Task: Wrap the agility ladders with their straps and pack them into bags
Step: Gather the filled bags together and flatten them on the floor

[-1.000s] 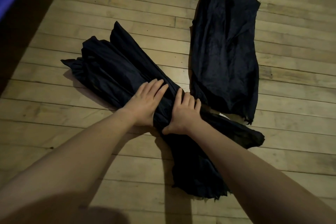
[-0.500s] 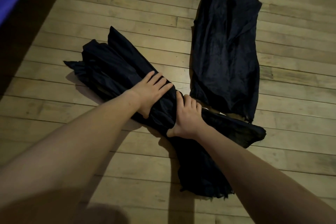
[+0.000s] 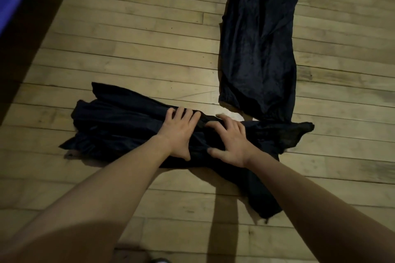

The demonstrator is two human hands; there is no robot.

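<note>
Both hands press spread fingers on the dark filled bag [image 3: 128,126] on the wooden floor [image 3: 149,49]: left hand [image 3: 178,132], right hand [image 3: 230,143]. Neither grip pinches. Likely next: cinching its neck.

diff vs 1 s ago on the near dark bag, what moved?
The near dark bag has swung from a diagonal lie to nearly crosswise in view, its left end now nearer the person. The left hand and right hand, close together before, now sit spread apart, fingers splayed, pressing its middle. The far dark bag stayed put on the wooden floor.
</note>
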